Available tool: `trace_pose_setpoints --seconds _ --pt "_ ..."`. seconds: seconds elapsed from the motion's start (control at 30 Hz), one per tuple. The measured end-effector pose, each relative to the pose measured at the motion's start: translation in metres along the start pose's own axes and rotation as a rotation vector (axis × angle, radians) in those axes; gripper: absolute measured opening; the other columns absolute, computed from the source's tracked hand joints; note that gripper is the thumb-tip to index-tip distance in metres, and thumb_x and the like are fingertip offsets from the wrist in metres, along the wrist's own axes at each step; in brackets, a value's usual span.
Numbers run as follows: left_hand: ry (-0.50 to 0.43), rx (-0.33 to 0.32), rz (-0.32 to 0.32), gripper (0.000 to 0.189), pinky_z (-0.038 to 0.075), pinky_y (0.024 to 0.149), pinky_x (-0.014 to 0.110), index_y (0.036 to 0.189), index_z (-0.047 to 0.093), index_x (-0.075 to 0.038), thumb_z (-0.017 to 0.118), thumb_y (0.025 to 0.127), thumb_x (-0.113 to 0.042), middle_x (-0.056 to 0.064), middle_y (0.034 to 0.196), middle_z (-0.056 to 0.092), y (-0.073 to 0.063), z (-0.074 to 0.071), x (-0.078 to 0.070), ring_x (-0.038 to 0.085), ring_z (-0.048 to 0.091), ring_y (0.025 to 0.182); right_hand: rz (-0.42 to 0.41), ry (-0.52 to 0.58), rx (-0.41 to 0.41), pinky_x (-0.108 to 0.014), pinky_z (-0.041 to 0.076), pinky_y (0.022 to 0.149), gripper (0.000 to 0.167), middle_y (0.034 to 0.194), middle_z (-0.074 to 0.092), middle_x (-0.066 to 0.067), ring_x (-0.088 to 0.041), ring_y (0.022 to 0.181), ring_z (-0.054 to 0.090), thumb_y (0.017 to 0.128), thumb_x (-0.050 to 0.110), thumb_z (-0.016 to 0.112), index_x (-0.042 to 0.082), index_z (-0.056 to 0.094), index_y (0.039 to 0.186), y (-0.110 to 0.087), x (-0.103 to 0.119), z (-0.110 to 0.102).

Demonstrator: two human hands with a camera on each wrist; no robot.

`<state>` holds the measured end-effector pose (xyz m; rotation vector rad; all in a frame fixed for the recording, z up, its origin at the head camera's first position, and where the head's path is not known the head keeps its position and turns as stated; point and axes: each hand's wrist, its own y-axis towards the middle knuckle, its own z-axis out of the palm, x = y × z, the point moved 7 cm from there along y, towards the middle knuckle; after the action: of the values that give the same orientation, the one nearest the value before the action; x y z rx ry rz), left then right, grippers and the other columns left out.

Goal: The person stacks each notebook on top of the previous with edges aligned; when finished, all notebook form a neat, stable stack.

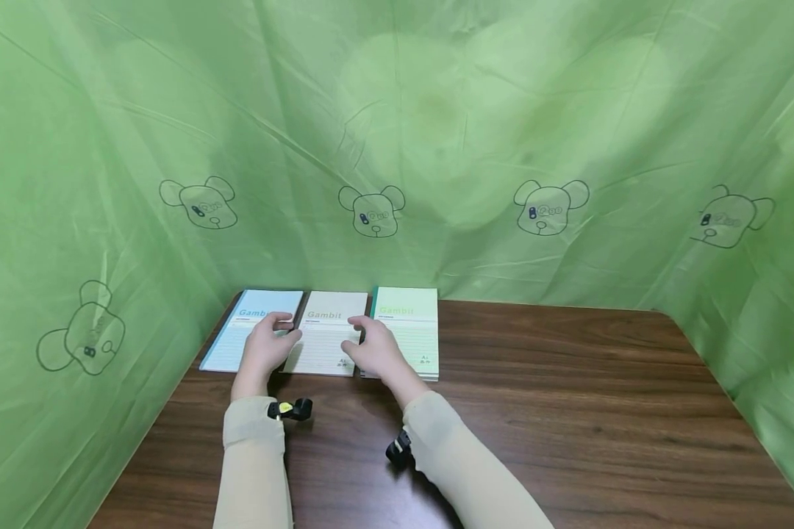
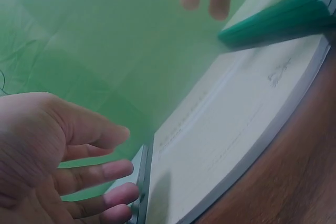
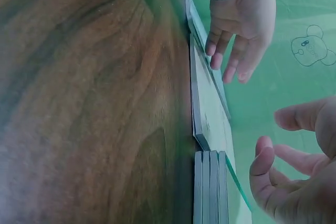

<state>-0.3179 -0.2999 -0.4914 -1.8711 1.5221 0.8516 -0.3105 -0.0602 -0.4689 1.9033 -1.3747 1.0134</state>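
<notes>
Three groups of notebooks lie side by side: a blue notebook (image 1: 221, 353) on the left, a whitish-grey notebook (image 1: 320, 349) in the middle and a stack of green notebooks (image 1: 413, 338) on the right. My left hand (image 1: 267, 347) hovers between the blue and grey notebooks, its fingers relaxed and spread from the thumb. Over the gap between the grey notebook and the green stack is my right hand (image 1: 378, 350), fingers loosely bent and holding nothing. In the right wrist view, several notebooks (image 3: 210, 187) show their edges in the stack.
A brown wood-grain table (image 1: 569, 411) extends to the right and toward me. Green curtain (image 1: 437, 132) with printed bear heads hangs behind and on both sides. Each wrist wears a small black device, such as the left wrist device (image 1: 294, 409).
</notes>
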Motion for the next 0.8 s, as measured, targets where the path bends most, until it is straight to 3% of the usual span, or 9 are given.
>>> trace_pose_setpoints --seconds 0.27,0.47,0.63,0.8 --pt "0.052 0.048 -0.014 0.052 0.048 0.11 0.063 0.149 0.056 0.005 0.069 0.105 -0.021 0.031 0.144 0.063 0.0 0.001 0.006 0.05 0.056 0.136 0.046 -0.128 0.053 -0.048 0.048 0.118 0.055 0.15 0.064 -0.018 -0.037 0.144 0.057 0.101 0.02 0.071 0.005 0.059 0.154 0.011 -0.011 0.015" --pt "0.092 0.081 -0.03 0.052 0.055 0.1 0.061 0.147 0.058 0.002 0.07 0.105 -0.025 0.033 0.144 0.062 -0.001 0.003 0.008 0.05 0.061 0.131 0.079 -0.19 0.091 -0.048 0.049 0.117 0.062 0.151 0.065 -0.018 -0.035 0.142 0.059 0.1 0.023 0.07 0.002 0.054 0.157 0.011 -0.008 0.021" --pt "0.095 0.092 -0.031 0.051 0.056 0.099 0.06 0.146 0.06 0.002 0.071 0.104 -0.025 0.033 0.143 0.063 -0.002 0.005 0.007 0.049 0.062 0.129 0.12 -0.175 0.132 -0.049 0.051 0.115 0.067 0.151 0.063 -0.021 -0.035 0.139 0.061 0.102 0.026 0.072 -0.002 0.051 0.159 0.008 -0.001 0.022" --pt "0.035 0.087 -0.044 0.051 0.055 0.1 0.06 0.146 0.061 0.002 0.072 0.103 -0.023 0.033 0.142 0.063 -0.002 0.005 0.007 0.048 0.062 0.127 0.161 -0.097 0.145 -0.049 0.051 0.115 0.069 0.152 0.062 -0.021 -0.036 0.141 0.059 0.101 0.027 0.076 0.0 0.051 0.159 0.008 0.0 0.021"
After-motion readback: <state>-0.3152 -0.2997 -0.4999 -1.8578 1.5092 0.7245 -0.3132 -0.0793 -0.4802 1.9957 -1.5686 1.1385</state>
